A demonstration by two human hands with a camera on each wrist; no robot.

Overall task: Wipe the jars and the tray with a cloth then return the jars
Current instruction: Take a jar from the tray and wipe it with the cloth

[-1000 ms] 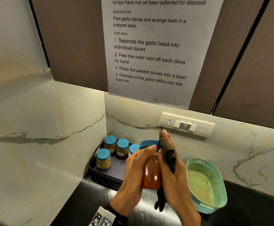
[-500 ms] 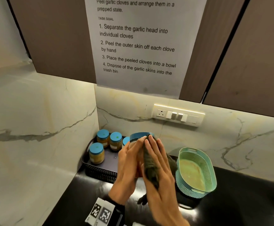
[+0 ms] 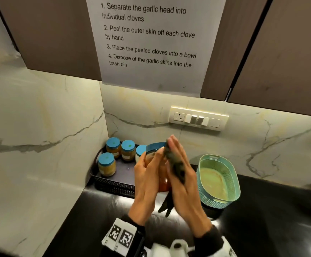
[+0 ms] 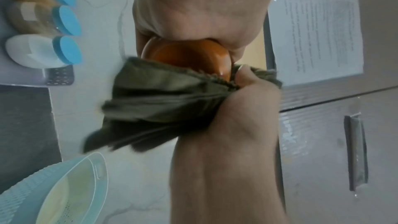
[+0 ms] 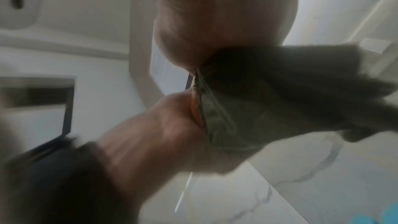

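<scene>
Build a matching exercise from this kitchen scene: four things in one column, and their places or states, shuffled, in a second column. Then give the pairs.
Things:
1. orange jar
2. cloth
3. teal basket
4. yellow-filled jar

Places or states:
A. pressed against a jar by the right hand
B. standing in the dark tray
C. gripped by the left hand
D. on the black counter, right of the hands

Pairs: 1-C, 2-A, 3-D, 4-B
</scene>
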